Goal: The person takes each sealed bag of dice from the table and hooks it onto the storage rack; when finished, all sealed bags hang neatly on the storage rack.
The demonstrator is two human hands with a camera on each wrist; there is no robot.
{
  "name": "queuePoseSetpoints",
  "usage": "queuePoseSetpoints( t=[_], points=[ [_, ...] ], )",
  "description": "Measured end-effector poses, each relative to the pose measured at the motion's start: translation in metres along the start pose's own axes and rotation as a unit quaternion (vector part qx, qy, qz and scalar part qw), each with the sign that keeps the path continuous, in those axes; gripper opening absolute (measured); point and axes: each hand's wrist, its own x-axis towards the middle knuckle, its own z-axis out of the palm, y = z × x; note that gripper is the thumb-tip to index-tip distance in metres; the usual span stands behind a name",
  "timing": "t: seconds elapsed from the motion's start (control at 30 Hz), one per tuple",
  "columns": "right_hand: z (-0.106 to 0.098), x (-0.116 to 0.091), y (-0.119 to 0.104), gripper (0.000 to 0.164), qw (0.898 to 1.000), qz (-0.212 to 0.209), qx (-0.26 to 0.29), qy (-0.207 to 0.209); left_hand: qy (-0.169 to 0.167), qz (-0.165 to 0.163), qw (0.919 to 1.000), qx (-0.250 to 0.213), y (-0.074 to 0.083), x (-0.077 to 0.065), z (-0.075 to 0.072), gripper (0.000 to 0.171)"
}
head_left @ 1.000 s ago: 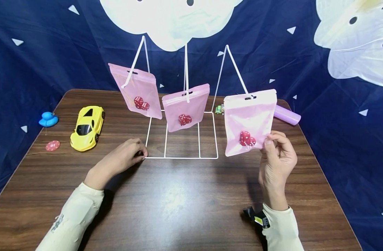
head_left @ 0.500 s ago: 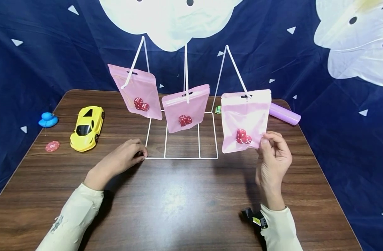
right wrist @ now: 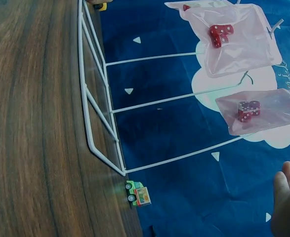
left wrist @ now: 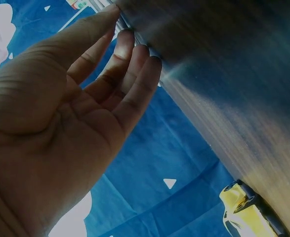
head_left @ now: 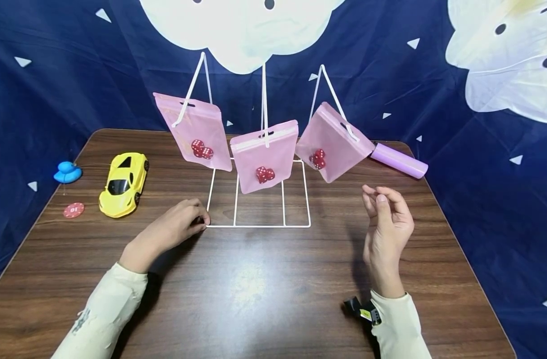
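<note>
A white wire display rack (head_left: 258, 226) stands on the table, three pink zip bags hanging from its hooks. The left bag (head_left: 188, 119), the middle bag (head_left: 273, 154) and the right bag (head_left: 341, 144) each have red dice showing through the front. The right one hangs tilted on its hook. My left hand (head_left: 177, 222) holds the front left corner of the rack's base, thumb and fingertips at the wire. My right hand (head_left: 387, 232) is raised below and right of the right bag, apart from it, with loosely bent fingers and nothing in them.
On the left are a yellow toy car (head_left: 123, 184), a blue rubber duck (head_left: 68, 172) and a red chip (head_left: 73, 210). A purple cylinder (head_left: 400, 160) lies at the back right. In the right wrist view, a small green toy truck (right wrist: 137, 193) is beside the rack. A blue cloth backdrop rises behind.
My right hand has let go of the right bag, which has swung back and left and now hangs tilted. Before that, the hand moved it slightly left. My left hand stays at the rack corner.
</note>
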Motion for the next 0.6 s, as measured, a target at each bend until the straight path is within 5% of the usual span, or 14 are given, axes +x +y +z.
queuePoseSetpoints(
  t=[0.6],
  points=[
    [-0.0019,-0.0046,0.0027,0.013,0.998,0.023,-0.051,0.006,-0.005,-0.001,1.0,-0.003,0.0,0.0004,-0.0004,0.017]
  ],
)
